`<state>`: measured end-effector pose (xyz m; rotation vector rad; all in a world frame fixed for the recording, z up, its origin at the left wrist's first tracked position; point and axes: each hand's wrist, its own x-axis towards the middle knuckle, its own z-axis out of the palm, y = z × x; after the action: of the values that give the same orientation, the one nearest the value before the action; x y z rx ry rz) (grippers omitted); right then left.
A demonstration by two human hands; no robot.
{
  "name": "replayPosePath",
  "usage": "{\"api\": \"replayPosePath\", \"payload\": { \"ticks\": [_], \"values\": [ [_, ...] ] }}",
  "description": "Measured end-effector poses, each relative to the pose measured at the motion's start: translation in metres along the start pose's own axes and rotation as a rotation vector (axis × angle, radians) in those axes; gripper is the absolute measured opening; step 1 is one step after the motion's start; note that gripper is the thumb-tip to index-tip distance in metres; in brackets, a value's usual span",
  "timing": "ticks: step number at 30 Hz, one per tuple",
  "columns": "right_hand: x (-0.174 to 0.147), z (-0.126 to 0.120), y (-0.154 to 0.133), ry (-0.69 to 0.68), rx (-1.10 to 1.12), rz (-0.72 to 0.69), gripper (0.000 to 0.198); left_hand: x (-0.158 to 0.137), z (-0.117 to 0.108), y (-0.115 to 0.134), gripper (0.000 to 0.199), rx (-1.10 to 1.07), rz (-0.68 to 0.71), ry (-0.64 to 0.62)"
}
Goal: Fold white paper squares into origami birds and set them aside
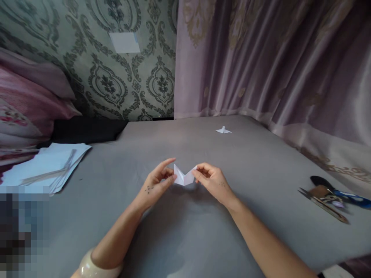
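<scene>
A small piece of folded white paper point(183, 179), with a V-shaped dip in its top edge, is held between my two hands above the grey surface. My left hand point(156, 180) pinches its left side between thumb and fingers, the index finger stretched out above. On the other side, my right hand point(213, 179) grips the right corner with thumb and fingertips. A pale bangle point(100, 266) circles my left wrist. Farther back stands a folded white paper figure point(223, 130) with two pointed side wings, out of reach of both hands.
White paper sheets point(65, 164) lie stacked at the left, near a black cloth point(87, 129) and pink bedding point(26, 104). Tweezers point(324, 206) and a blue-handled tool point(352, 197) lie at the right. A curtain point(232, 65) borders the grey surface point(185, 239) behind.
</scene>
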<state>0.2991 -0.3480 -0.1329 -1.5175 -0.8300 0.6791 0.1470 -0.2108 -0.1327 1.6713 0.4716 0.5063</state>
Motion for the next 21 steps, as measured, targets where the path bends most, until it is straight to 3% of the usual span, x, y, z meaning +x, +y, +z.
{"api": "replayPosePath", "payload": {
  "ticks": [4, 7, 15, 21],
  "values": [
    [-0.0014, -0.0006, -0.0045, -0.004, 0.096, 0.062, 0.038, -0.0028, 0.0041, 0.0062, 0.035, -0.139, -0.185, -0.069],
    [-0.0016, -0.001, -0.0027, -0.041, 0.103, 0.054, 0.032, -0.0028, 0.0041, 0.0049, 0.03, -0.217, -0.274, -0.083],
    [-0.0055, -0.0044, -0.0064, -0.203, 0.094, 0.118, 0.026, -0.0007, 0.001, -0.0021, 0.016, -0.317, -0.309, -0.136],
    [-0.0075, -0.0042, -0.008, -0.27, 0.136, 0.176, 0.022, -0.0024, 0.0045, 0.0011, 0.018, -0.43, -0.369, -0.154]
  ]
}}
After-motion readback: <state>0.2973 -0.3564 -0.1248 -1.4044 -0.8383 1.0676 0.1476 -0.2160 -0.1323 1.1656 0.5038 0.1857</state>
